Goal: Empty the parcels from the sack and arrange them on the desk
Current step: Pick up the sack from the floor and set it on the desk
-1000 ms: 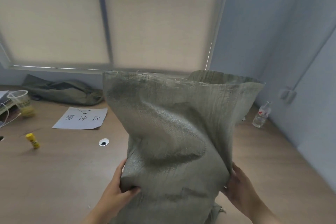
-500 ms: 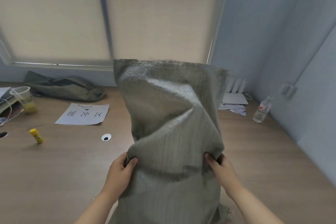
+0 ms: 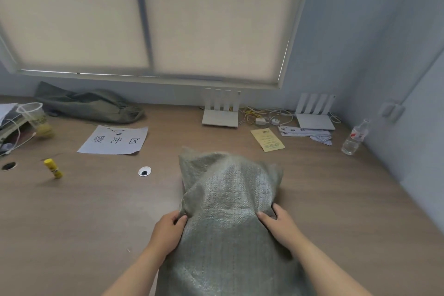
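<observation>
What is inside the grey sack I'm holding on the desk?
Nothing inside shows. The sack is opaque woven fabric, and no opening faces the camera. The left hand and right hand grip its sides; any contents are covered.

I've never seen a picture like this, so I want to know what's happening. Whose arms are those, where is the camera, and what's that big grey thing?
There is no machine here, only a person. The camera is worn on the person's head, so you look down at their arms as if through their eyes. The left hand and the right hand each grip one side of a grey-green woven sack, which slumps forward over a wooden desk. No parcels show; whatever is inside the sack is hidden. Also on the desk are a paper sheet with big characters, a yellow glue stick, a plastic cup, a water bottle, two white routers by the wall, and a second crumpled bag under the window.
</observation>
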Demonstrator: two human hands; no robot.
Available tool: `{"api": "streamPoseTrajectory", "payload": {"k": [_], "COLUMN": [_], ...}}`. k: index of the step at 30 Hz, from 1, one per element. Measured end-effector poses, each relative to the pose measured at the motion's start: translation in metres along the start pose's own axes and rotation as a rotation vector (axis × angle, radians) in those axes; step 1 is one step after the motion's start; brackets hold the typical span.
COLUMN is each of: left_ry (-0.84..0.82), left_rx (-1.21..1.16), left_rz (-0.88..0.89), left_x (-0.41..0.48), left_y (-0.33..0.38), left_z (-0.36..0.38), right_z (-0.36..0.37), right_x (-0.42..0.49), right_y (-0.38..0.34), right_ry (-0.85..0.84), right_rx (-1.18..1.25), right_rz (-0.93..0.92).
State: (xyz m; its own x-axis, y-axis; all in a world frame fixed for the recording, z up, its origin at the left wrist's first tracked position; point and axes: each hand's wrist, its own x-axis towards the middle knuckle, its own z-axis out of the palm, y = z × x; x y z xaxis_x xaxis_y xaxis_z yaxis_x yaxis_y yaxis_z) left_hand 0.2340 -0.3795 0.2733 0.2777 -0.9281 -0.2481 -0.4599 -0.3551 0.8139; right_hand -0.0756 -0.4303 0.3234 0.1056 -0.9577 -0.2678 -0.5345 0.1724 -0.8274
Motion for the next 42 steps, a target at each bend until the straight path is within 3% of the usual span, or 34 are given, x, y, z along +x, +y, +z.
{"api": "streamPoseTrajectory", "payload": {"k": [3,7,11,15,23,26,31,34,39,42], "left_ry": [-0.024,-0.076,-0.169,-0.308,-0.09,-0.129,-0.452,-0.535,-0.472,-0.35], "left_rx": [-0.008,-0.3,-0.429,-0.489,-0.579,-0.576,-0.503,-0.27,-0.1,-0.001], "left_rz": [0.001,-0.103,-0.21,-0.232,-0.344,-0.258,-0.029,0.042,0.176,0.201], "left_x": [-0.008,-0.034,-0.068,-0.097,-0.098,-0.086,-0.076,-0.071,-0.074,-0.077], "left_y": [-0.006,-0.023,-0.062,-0.087,-0.048,-0.029,-0.015,-0.028,-0.062,-0.076], "left_z": [0.001,-0.009,-0.011,0.008,0.018,0.002,-0.025,-0.026,-0.004,0.006], "right_z": [-0.001,-0.015,-0.025,-0.017,-0.016,-0.023,-0.032,-0.03,-0.017,-0.001], "right_x": [-0.009,-0.023,-0.053,-0.075,-0.078,-0.074,-0.076,-0.08,-0.096,-0.1], "right_y": [-0.001,0.025,0.063,0.092,0.069,0.059,0.044,0.06,0.095,0.112], "right_ry": [-0.021,0.041,-0.041,-0.002,0.029,-0.041,-0.281,-0.346,-0.552,-0.461], "right_rx": [-0.068,-0.192,0.012,0.216,0.361,0.415,0.623,0.483,0.076,-0.113], "right_rz": [0.008,0.072,0.206,0.391,0.447,0.374,0.272,0.204,-0.004,-0.104]}}
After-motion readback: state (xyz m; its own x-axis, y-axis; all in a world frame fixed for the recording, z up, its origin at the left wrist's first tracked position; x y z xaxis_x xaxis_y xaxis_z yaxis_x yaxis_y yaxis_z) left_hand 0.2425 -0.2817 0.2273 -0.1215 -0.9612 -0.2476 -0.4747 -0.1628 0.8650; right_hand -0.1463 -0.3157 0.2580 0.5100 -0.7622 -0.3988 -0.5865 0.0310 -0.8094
